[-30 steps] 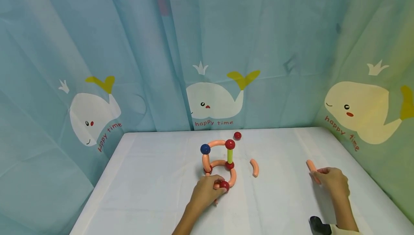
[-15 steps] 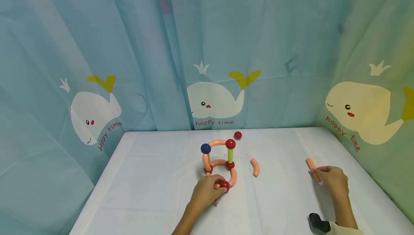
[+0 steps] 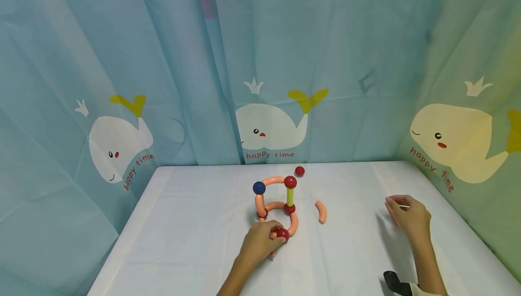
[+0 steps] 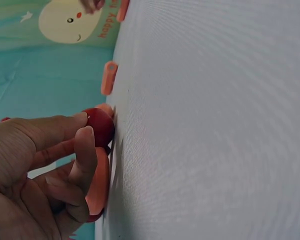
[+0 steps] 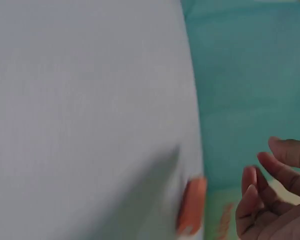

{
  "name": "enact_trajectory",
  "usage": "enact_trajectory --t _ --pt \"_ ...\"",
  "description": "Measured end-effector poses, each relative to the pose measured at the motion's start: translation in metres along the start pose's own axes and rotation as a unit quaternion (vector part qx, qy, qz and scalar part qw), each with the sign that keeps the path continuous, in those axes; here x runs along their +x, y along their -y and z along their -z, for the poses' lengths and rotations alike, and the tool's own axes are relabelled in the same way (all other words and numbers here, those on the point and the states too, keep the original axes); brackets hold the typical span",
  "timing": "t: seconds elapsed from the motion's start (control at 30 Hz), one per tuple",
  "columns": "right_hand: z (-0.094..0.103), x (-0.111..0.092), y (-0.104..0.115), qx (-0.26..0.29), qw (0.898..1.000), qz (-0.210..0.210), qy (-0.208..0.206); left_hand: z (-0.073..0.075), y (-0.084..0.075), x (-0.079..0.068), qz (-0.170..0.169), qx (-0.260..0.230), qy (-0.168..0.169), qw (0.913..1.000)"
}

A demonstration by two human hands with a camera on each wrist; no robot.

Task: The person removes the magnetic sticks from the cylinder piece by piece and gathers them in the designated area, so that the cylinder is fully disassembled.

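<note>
In the head view my left hand [image 3: 258, 242] pinches a red ball [image 3: 282, 235] at the near corner of a ball-and-stick frame. Thumb and a finger touch that ball [image 4: 102, 129] in the left wrist view. The frame joins curved orange rods [image 3: 294, 223], a yellow-green rod [image 3: 290, 197], a blue ball [image 3: 258, 188] and red balls; my hand hides part of it. At the right, my right hand [image 3: 410, 219] hovers above the table with loosely bent fingers, holding nothing. An orange rod [image 5: 192, 206] lies on the table apart from it, mostly hidden in the head view.
A loose curved orange rod [image 3: 321, 212] lies right of the frame. One loose red ball [image 3: 300, 171] sits near the back edge of the white table [image 3: 195, 223]. A whale-printed curtain [image 3: 195, 60] stands behind; a black object [image 3: 396, 282] is at the right sleeve.
My right hand has let go of the orange rod and risen slightly, moving a little to the left and away from me. The left hand has stayed on the red ball.
</note>
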State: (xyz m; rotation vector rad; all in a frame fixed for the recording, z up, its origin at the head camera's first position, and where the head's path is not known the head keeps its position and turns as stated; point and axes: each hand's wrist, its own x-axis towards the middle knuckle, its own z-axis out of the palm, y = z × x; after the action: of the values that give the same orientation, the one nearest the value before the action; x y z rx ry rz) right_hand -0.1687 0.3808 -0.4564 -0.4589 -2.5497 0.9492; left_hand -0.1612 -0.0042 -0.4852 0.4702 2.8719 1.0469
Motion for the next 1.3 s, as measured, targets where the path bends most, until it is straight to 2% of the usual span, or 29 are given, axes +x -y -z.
enact_trajectory --t 0.17,0.3,0.4,0.5,0.63,0.77,0.87,0.93,1.03,1.1,1.2,1.3 --pt "-0.017 -0.012 0.04 0.023 0.993 0.115 0.028 0.001 -0.004 -0.003 -0.006 0.03 0.003 0.9995" --pt "-0.031 -0.026 0.068 0.037 0.98 0.177 0.088 0.001 -0.011 -0.004 -0.022 0.049 -0.005 0.9986" --pt "-0.041 -0.038 0.087 0.037 0.968 0.201 0.144 0.002 -0.017 -0.006 -0.029 0.057 -0.016 0.9978" --pt "-0.053 -0.048 0.105 0.041 0.958 0.204 0.196 0.006 -0.026 -0.008 -0.042 0.062 -0.035 0.9966" --pt "-0.071 -0.062 0.123 0.043 0.949 0.198 0.244 0.015 -0.038 -0.014 -0.099 0.05 -0.088 0.9899" --pt "-0.089 -0.075 0.133 0.031 0.944 0.194 0.265 0.028 -0.042 -0.015 -0.174 0.01 -0.174 0.9693" --pt "-0.102 -0.082 0.138 0.017 0.946 0.181 0.269 0.037 -0.037 -0.011 -0.212 -0.038 -0.246 0.9451" --pt "-0.11 -0.086 0.141 0.005 0.948 0.168 0.269 0.042 -0.03 -0.008 -0.221 -0.07 -0.294 0.9271" --pt "-0.12 -0.091 0.144 -0.015 0.951 0.156 0.267 0.051 -0.018 -0.004 -0.214 -0.11 -0.363 0.9001" --pt "-0.125 -0.095 0.146 -0.023 0.952 0.149 0.266 0.056 -0.011 -0.001 -0.193 -0.133 -0.396 0.8879" --pt "-0.131 -0.099 0.147 -0.033 0.953 0.146 0.264 0.061 -0.002 0.002 -0.161 -0.161 -0.417 0.88" --pt "-0.136 -0.102 0.148 -0.051 0.954 0.138 0.261 0.063 0.004 0.004 -0.14 -0.184 -0.411 0.8816"
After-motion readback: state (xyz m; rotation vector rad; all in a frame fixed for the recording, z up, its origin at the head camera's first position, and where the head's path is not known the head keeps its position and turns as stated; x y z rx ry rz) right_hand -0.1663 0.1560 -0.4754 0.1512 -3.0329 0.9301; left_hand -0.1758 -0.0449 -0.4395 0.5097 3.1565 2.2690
